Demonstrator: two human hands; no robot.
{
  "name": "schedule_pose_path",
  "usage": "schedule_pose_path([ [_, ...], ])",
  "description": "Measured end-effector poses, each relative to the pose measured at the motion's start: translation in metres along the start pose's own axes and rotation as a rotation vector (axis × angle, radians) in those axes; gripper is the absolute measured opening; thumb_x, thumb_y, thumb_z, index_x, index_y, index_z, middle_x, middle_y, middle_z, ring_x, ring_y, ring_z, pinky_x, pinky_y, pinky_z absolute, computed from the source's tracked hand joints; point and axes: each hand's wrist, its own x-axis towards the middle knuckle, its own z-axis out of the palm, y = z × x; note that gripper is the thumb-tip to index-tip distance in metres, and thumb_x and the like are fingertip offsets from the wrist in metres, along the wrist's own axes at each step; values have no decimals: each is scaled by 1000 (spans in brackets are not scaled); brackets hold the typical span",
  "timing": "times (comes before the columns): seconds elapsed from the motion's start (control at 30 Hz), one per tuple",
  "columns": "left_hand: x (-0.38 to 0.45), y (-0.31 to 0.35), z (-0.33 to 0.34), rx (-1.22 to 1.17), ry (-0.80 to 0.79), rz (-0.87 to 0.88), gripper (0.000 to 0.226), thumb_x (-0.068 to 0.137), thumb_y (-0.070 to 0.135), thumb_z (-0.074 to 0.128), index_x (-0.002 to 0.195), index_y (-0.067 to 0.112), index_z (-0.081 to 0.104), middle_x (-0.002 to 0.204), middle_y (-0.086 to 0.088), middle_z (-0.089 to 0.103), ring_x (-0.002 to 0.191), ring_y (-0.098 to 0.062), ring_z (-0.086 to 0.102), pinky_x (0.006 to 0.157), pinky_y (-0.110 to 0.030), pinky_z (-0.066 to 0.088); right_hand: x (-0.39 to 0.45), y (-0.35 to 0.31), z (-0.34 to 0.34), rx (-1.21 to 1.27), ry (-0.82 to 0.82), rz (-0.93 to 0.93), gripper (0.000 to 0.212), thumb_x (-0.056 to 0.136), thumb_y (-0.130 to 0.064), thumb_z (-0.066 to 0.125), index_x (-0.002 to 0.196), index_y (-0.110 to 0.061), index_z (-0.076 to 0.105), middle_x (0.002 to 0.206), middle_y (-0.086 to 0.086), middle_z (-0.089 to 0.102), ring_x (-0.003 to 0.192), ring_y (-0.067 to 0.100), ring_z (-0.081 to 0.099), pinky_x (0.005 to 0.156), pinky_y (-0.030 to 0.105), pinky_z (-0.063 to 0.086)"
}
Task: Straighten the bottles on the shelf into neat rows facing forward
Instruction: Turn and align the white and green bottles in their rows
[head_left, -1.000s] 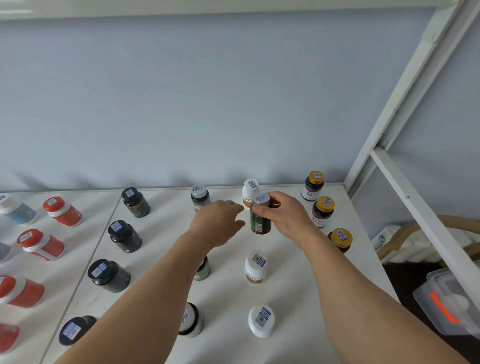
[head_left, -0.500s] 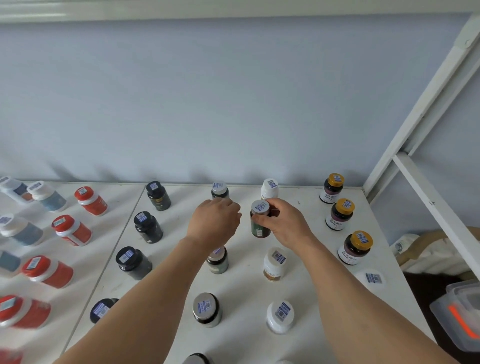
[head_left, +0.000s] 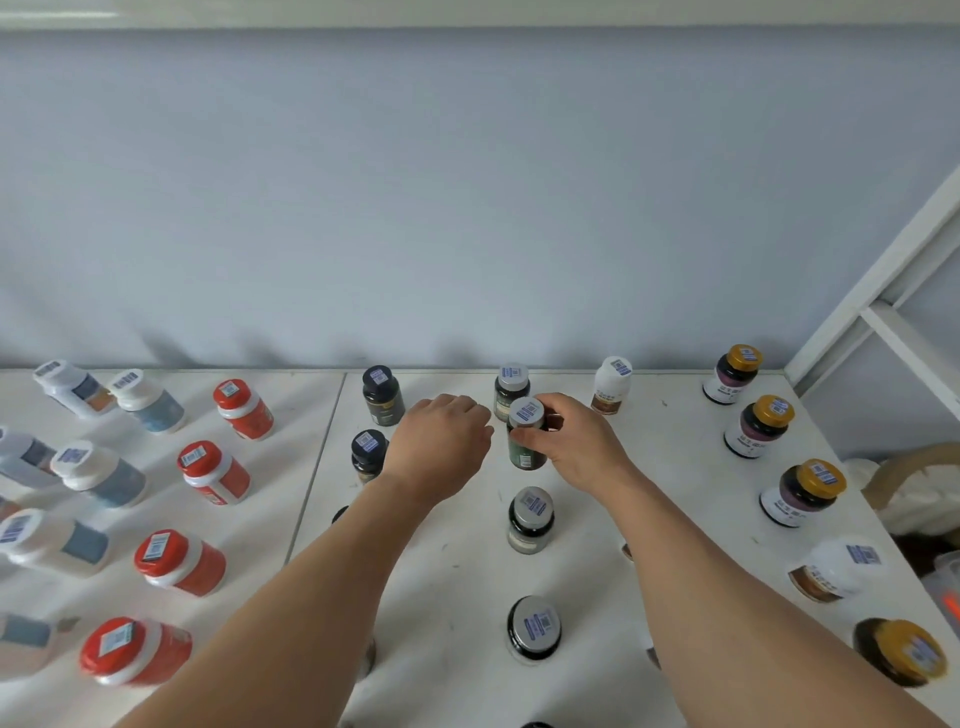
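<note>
Wrapped around a dark green bottle (head_left: 525, 441), our right hand (head_left: 574, 447) has its grip closed on the bottle's side, thumb across the front and fingers (head_left: 551, 422) curled behind, just under the grey cap with its blue sticker. We cannot tell whether the bottle's base touches the shelf (head_left: 457, 561) or sits slightly above it. Our left hand (head_left: 439, 447) hangs just left of the green bottle, fingers loosely curled, holding nothing and not touching the bottle.

We take the green bottle as our landmark. Right behind it, nearly touching, stands a second grey-capped bottle (head_left: 511, 391), close to the wall. In front of it, toward us, two more grey-capped bottles (head_left: 530, 519) (head_left: 534, 629) stand upright in one line. To its left, past our left hand, stand two black-capped bottles (head_left: 383, 396) (head_left: 368, 456), one behind the other. To its right and back, a white bottle (head_left: 612, 385) stands by the wall. Farther right, a row of yellow-capped bottles (head_left: 762, 427) runs along the shelf's edge toward us, with a white-capped bottle (head_left: 836, 569) among the nearer ones. Far to its left, beyond a seam in the shelf, we see red-capped bottles (head_left: 213, 473) and white bottles with blue labels (head_left: 101, 475), standing in looser rows. A white frame (head_left: 883, 291) rises well to the right.
</note>
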Motion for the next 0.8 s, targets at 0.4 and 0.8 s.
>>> schedule_pose_path([
  [0.4,3,-10,22,-48,-47,-36,21,90,31,56,88,16,70,85,1,71,78,-25,65,64,-34,51,4,11,24,37,-12,123,39,79,-27,79,114,-28,60,110,-8,68,105,12,63,95,34,51],
  [0.8,37,15,10,-65,-48,-44,16,86,27,59,83,16,69,79,-1,69,75,-27,65,60,-34,49,13,-9,-30,-8,102,69,50,81,-34,75,126,-20,59,119,-6,61,114,10,57,100,29,43],
])
